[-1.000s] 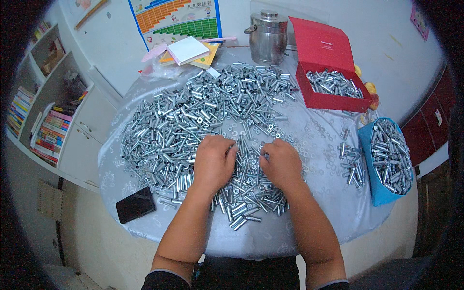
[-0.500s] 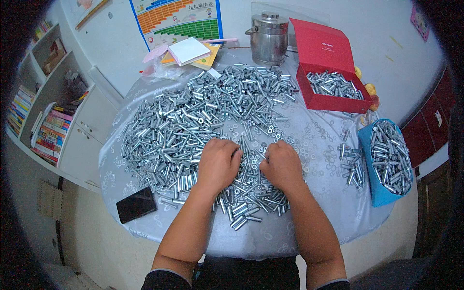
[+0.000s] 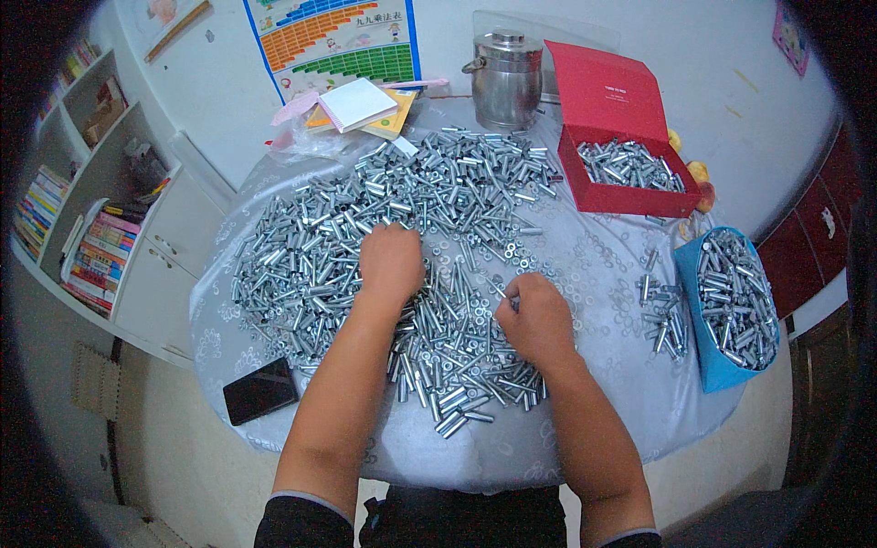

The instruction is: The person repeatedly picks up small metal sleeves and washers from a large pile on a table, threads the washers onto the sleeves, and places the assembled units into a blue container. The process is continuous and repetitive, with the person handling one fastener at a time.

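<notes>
A wide heap of silvery metal sleeves (image 3: 311,242), bolts, nuts and washers covers the middle of the table. My left hand (image 3: 393,260) lies over the heap's middle with its fingers curled down and closed. Whatever it holds, if anything, is hidden beneath it. To its right and nearer me, my right hand (image 3: 537,318) is closed in a pinch at the heap's right edge. A thin metal bolt (image 3: 498,290) pokes out between its thumb and forefinger. Loose washers (image 3: 477,315) lie between the two hands, and several sleeves (image 3: 452,400) spread toward the near edge.
At the back right stands an open red box (image 3: 630,196) of metal parts. A blue fabric bin (image 3: 703,320) full of assembled bolts stands at the right, beside a small pile of them (image 3: 665,315). A black phone (image 3: 260,391), notepads (image 3: 359,103) and a steel pot (image 3: 508,82) are also there.
My left hand has moved away from me and to the left, deeper over the heap. My right hand has shifted slightly right and nearer me, and a bolt tip shows in its pinch.
</notes>
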A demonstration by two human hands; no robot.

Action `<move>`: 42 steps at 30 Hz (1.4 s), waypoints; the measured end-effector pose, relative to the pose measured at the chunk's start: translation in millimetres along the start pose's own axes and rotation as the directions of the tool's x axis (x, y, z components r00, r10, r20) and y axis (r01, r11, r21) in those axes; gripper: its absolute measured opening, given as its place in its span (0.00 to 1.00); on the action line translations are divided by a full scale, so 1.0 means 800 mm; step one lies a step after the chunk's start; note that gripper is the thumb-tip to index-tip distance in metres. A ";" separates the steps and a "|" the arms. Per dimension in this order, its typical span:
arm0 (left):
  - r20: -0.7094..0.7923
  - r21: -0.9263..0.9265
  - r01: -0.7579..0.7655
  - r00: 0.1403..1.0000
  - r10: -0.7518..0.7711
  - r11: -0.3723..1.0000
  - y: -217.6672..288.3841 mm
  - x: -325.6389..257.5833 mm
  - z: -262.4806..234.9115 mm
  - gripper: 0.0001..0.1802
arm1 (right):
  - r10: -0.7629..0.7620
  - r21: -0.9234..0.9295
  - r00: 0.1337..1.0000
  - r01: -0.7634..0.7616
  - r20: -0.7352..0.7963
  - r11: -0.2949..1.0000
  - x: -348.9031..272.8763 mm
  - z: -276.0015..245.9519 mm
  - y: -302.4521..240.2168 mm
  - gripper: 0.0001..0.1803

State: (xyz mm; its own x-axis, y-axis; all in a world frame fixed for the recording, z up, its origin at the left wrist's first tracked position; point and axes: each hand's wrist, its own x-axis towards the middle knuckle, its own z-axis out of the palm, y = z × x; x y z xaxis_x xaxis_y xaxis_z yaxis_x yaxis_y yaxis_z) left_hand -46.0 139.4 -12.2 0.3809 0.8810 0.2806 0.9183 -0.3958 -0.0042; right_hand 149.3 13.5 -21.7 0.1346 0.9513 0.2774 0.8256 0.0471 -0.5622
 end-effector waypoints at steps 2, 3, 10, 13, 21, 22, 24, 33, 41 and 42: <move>0.019 -0.006 -0.002 1.000 0.002 1.000 0.003 0.003 0.000 0.11 | 0.052 0.115 0.998 -0.047 -0.040 0.992 -0.001 0.000 0.001 0.09; 0.036 -0.005 -0.009 0.999 0.009 1.000 0.008 0.003 -0.003 0.11 | 0.072 0.180 0.995 -0.059 -0.066 0.982 -0.002 0.001 0.004 0.08; 0.198 -0.970 0.215 0.969 -0.146 0.111 0.064 -0.033 -0.030 0.16 | 0.255 0.690 0.947 -0.052 -0.196 0.722 -0.001 -0.014 -0.003 0.09; 0.405 -0.790 0.351 0.914 0.003 -0.502 0.077 -0.052 -0.044 0.17 | 0.276 0.711 0.940 -0.054 -0.201 0.702 -0.006 -0.023 -0.005 0.08; 0.428 -0.555 0.305 0.903 0.049 -0.774 0.076 -0.071 -0.024 0.13 | 0.032 0.632 0.969 0.135 -0.246 0.763 -0.011 -0.027 -0.015 0.04; 0.412 -0.551 0.312 0.908 0.073 -0.773 0.075 -0.071 -0.022 0.13 | 0.014 0.628 0.966 0.157 -0.258 0.762 -0.011 -0.026 -0.015 0.04; 0.395 -0.535 0.326 0.912 0.111 -0.779 0.073 -0.073 -0.020 0.12 | 0.004 0.609 0.964 0.165 -0.266 0.776 -0.011 -0.022 -0.013 0.05; 0.429 -0.601 0.310 0.903 0.029 -0.737 0.076 -0.078 -0.016 0.10 | -0.264 0.467 0.949 0.314 -0.172 0.827 -0.011 -0.029 -0.016 0.11; 0.428 -0.600 0.326 0.902 0.052 -0.730 0.069 -0.080 -0.017 0.09 | -0.109 0.558 0.994 0.105 -0.026 0.823 -0.014 -0.032 -0.019 0.10; 0.430 -0.601 0.333 0.901 0.057 -0.726 0.070 -0.079 -0.018 0.09 | -0.139 0.524 0.990 0.136 -0.034 0.841 -0.014 -0.032 -0.018 0.10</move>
State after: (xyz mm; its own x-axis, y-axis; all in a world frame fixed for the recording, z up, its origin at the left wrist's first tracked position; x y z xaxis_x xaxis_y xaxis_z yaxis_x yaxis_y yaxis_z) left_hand -20.2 57.5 -16.3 0.4417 0.8828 -0.1599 -0.6049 0.4247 0.6736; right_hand 150.3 -6.0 3.2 0.0370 0.9248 0.3787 0.4251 0.3284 -0.8435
